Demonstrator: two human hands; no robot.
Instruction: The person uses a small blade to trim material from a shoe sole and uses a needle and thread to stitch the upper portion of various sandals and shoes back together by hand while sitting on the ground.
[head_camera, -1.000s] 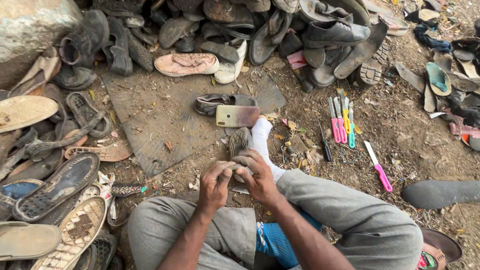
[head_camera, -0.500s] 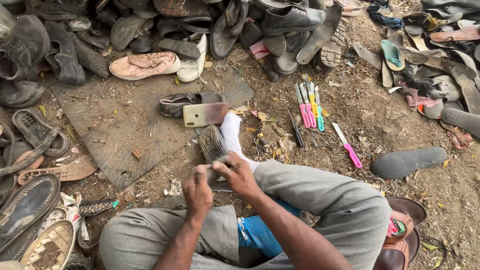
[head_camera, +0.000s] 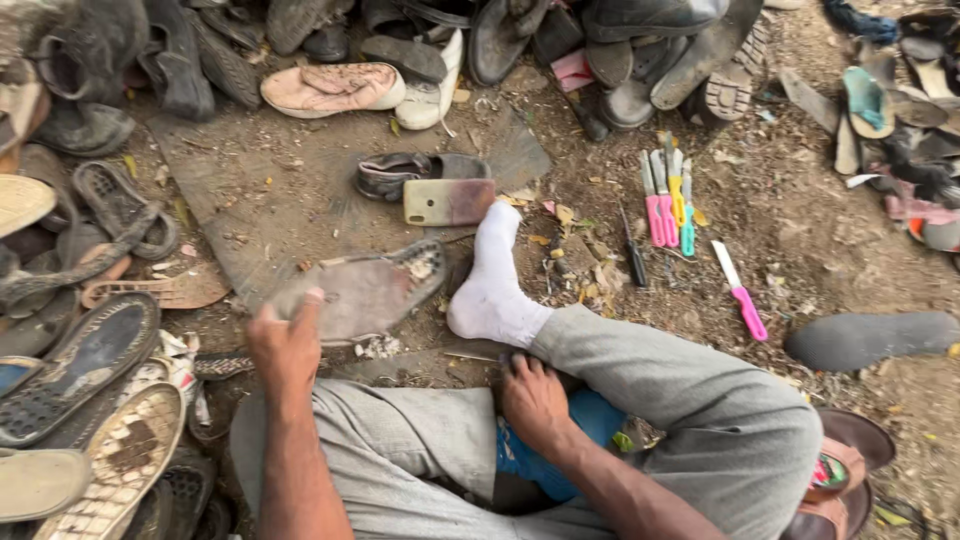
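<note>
Rubber, worn thin: one detached shoe sole (head_camera: 365, 292) lying flat on the ground mat (head_camera: 250, 190), just left of the socked foot (head_camera: 492, 290). Left hand (head_camera: 285, 345) at its near edge, fingers (head_camera: 308, 305) pinching the rim. Right hand (head_camera: 535, 400) down beside the knee, fingers curled; hold cannot be told. Judged light, floppy, gritty; best gripped at the edge. Farther: six small knives, one phone (head_camera: 448, 201).
</note>
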